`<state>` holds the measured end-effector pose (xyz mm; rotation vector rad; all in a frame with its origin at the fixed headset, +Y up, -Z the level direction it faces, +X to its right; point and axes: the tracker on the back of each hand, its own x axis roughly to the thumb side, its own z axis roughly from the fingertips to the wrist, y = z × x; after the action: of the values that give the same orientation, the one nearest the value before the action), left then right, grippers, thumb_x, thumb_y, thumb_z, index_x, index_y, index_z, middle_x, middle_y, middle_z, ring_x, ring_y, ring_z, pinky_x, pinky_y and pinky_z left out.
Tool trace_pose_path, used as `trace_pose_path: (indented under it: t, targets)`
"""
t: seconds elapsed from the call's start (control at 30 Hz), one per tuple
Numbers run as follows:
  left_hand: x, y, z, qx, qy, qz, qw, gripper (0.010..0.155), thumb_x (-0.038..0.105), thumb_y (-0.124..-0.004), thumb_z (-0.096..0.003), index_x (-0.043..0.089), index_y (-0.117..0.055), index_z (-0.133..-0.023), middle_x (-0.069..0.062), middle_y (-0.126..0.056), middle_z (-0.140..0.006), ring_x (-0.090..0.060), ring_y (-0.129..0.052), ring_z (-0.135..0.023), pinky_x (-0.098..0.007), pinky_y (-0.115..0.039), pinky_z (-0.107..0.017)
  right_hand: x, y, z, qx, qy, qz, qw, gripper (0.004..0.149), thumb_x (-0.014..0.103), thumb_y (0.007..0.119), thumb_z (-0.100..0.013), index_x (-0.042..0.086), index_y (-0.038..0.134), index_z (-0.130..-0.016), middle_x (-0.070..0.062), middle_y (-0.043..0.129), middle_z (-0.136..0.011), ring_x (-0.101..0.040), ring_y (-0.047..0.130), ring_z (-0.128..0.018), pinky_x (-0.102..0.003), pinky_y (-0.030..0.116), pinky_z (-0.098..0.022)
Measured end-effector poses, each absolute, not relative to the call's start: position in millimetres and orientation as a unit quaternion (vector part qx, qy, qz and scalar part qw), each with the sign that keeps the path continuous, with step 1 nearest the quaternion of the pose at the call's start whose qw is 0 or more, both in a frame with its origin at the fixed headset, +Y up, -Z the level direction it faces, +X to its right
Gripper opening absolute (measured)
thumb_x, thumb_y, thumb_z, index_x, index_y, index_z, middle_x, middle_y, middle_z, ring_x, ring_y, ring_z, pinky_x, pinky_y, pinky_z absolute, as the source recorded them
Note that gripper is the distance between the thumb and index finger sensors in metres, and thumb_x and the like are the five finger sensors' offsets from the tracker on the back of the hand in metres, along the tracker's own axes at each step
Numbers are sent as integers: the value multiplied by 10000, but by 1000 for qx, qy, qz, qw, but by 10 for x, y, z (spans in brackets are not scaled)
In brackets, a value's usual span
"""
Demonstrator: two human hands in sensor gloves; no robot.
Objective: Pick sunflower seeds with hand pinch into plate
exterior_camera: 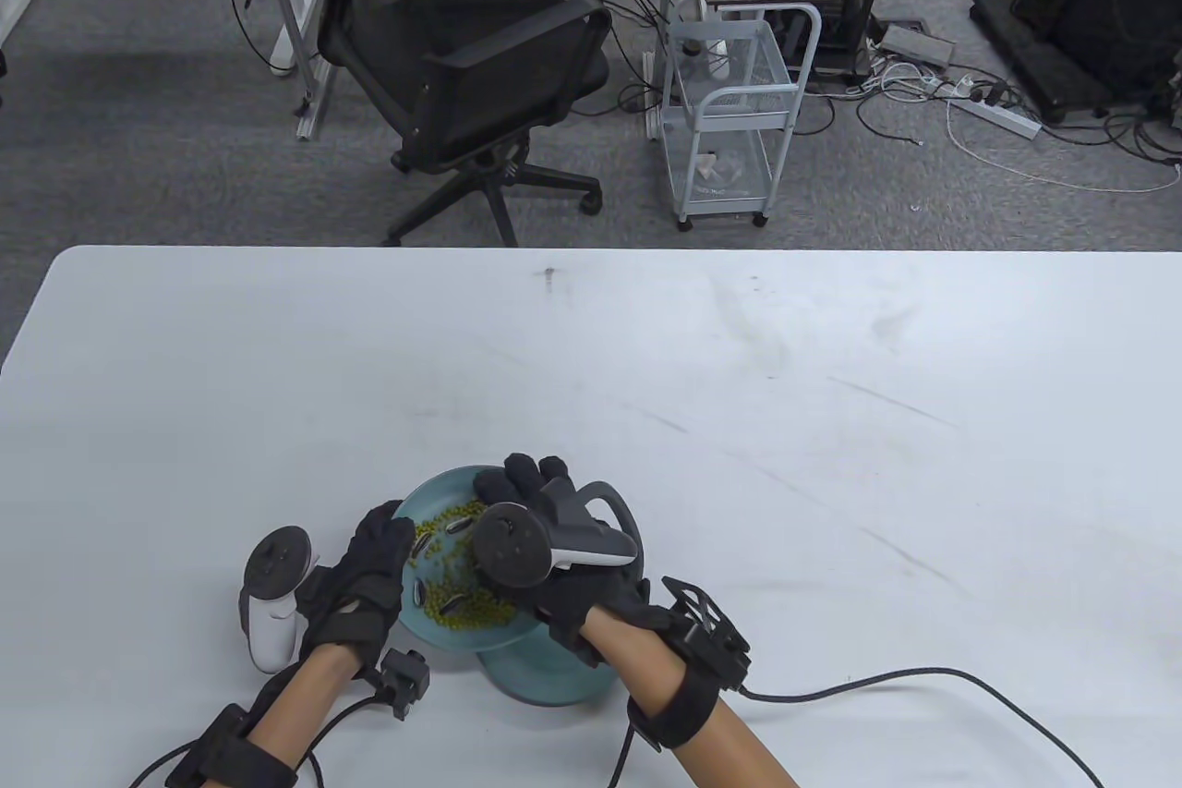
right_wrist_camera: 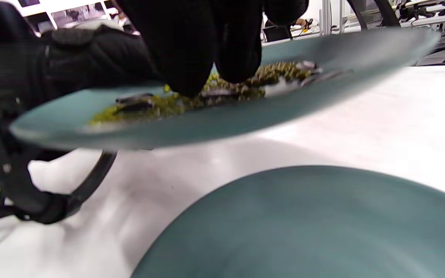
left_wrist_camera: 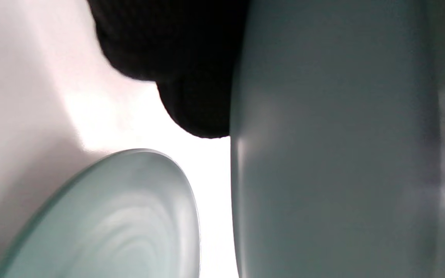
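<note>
Left hand (exterior_camera: pixel 365 571) holding the rim of a raised teal plate (exterior_camera: pixel 434 492), striped sunflower seeds (exterior_camera: pixel 456 528) among green beans (exterior_camera: pixel 471 608), right hand (exterior_camera: pixel 526 502) fingertips (right_wrist_camera: pixel 191 69) dipped in, grip state unclear, empty teal plate (exterior_camera: pixel 554 682) on tabletop (exterior_camera: pixel 739 381) beneath.

Two teal plates sit near the front edge of the desk (exterior_camera: pixel 831 418). The upper plate (exterior_camera: pixel 434 492) is lifted clear of the desk and tilted, carrying a loose heap of small green beans (exterior_camera: pixel 466 608) with several striped black-and-white sunflower seeds (exterior_camera: pixel 457 527) scattered through it. The lower plate (exterior_camera: pixel 545 682) lies flat on the desk, partly under the upper one; what shows of its surface in the right wrist view looks bare, though much of it is hidden.
</note>
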<state>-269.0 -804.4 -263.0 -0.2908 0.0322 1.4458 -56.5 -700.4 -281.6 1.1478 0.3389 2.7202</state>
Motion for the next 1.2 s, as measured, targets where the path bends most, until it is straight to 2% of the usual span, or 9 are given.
trace_pose_path:
  t: [0.27,0.5,0.77,1.2]
  targets:
    - [-2637,-8024,-2608,-127,5,649,750,476,405,-560,-643,177,-404,-1030,-97,-850,-802,-168,-1044,-426,-265,-888,-281,-616,-7010,-2760,382,90,918,61,387,192,933,-546,-59,867,-833,-327,443,-1140,-670,303,-1000,-789,232,-652]
    - [-2623,-8025,-2603,-127,6,646,753,477,400,-577,-638,170,-423,-1026,-110,-859,-788,-182,-1046,-409,-272,-889,-270,-671,-7035,-2713,388,91,916,34,381,182,939,-537,-76,881,-811,-323,466,-1133,-667,318,-1002,-787,246,-654]
    - [-2608,-8053,-2595,-129,11,650,749,477,399,-580,-636,169,-426,-1025,-110,-862,-785,-182,-1047,-407,-272,-891,-268,-672,-7056,-2714,386,111,915,41,397,199,937,-534,-82,861,-804,-351,440,-1125,-669,315,-993,-783,248,-651]
    - [-2604,-8054,-2602,-121,7,638,760,476,397,-589,-632,169,-439,-1021,-116,-866,-778,-192,-1046,-398,-281,-887,-261,-777,-7081,-2586,398,76,914,-6,380,227,932,-541,-69,887,-775,-334,454,-1126,-657,331,-999,-775,265,-660]
